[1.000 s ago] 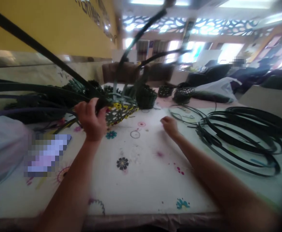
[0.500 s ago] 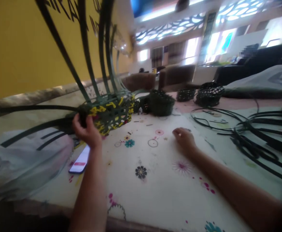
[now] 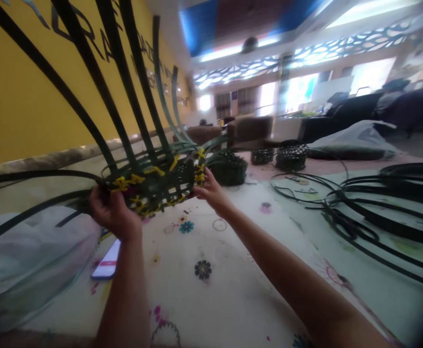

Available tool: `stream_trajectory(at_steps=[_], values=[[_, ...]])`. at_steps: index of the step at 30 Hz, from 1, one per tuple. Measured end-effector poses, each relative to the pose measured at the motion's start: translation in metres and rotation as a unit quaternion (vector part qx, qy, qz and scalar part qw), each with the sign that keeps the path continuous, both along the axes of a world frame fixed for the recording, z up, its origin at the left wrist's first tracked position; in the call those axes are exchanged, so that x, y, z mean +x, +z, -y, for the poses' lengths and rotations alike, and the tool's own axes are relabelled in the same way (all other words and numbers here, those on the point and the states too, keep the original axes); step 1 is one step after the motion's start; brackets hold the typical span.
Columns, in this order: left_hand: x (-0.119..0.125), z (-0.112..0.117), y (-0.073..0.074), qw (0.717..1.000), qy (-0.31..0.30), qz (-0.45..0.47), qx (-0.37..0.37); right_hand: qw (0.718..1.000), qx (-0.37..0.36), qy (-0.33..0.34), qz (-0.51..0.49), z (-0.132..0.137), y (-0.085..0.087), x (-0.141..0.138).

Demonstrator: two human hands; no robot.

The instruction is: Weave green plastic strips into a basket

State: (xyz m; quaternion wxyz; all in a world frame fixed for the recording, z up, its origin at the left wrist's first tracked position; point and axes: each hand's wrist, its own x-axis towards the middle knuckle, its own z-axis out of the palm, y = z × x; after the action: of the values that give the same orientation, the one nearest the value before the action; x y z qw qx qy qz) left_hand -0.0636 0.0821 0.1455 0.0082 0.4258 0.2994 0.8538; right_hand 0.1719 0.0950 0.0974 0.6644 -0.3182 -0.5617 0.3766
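Note:
A half-woven basket base point(image 3: 161, 186) of dark green strips and yellow ties is lifted off the table. Long loose strips point(image 3: 124, 92) rise from it up and to the left. My left hand point(image 3: 112, 212) is closed on the base's left edge from below. My right hand point(image 3: 211, 192) touches the base's right edge, fingers curled against it. Both forearms reach forward over a white flowered tablecloth point(image 3: 211, 290).
A phone point(image 3: 106, 266) lies by my left forearm, next to a clear plastic bag point(image 3: 23, 266). Coils of dark strip point(image 3: 378, 208) spread across the right. Small dark woven baskets point(image 3: 229, 166) point(image 3: 291, 155) stand farther back, with another bag point(image 3: 356, 140). A yellow wall runs along the left.
My right hand left the tablecloth and moved up to the basket's right edge. The basket rose off the table, its strips swinging upward. The view turned up and left.

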Motion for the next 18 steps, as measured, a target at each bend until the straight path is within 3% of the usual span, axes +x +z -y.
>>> stream_trajectory(at_steps=[4, 10, 14, 18], values=[[0.003, -0.009, -0.005, 0.997, -0.052, 0.030, 0.040, 0.997, 0.053, 0.018, -0.060, 0.008, 0.010, 0.002], [0.010, -0.033, -0.030, 0.989, -0.139, -0.008, -0.051, 0.987, 0.118, -0.110, 0.017, 0.023, 0.012, 0.032], [0.028, -0.041, -0.052, 0.972, -0.214, -0.050, -0.086, 0.970, 0.132, -0.190, 0.073, 0.020, -0.004, 0.066], [0.053, -0.045, -0.074, 0.948, -0.263, -0.085, -0.157, 0.939, 0.046, -0.285, 0.188, 0.021, -0.032, 0.101]])
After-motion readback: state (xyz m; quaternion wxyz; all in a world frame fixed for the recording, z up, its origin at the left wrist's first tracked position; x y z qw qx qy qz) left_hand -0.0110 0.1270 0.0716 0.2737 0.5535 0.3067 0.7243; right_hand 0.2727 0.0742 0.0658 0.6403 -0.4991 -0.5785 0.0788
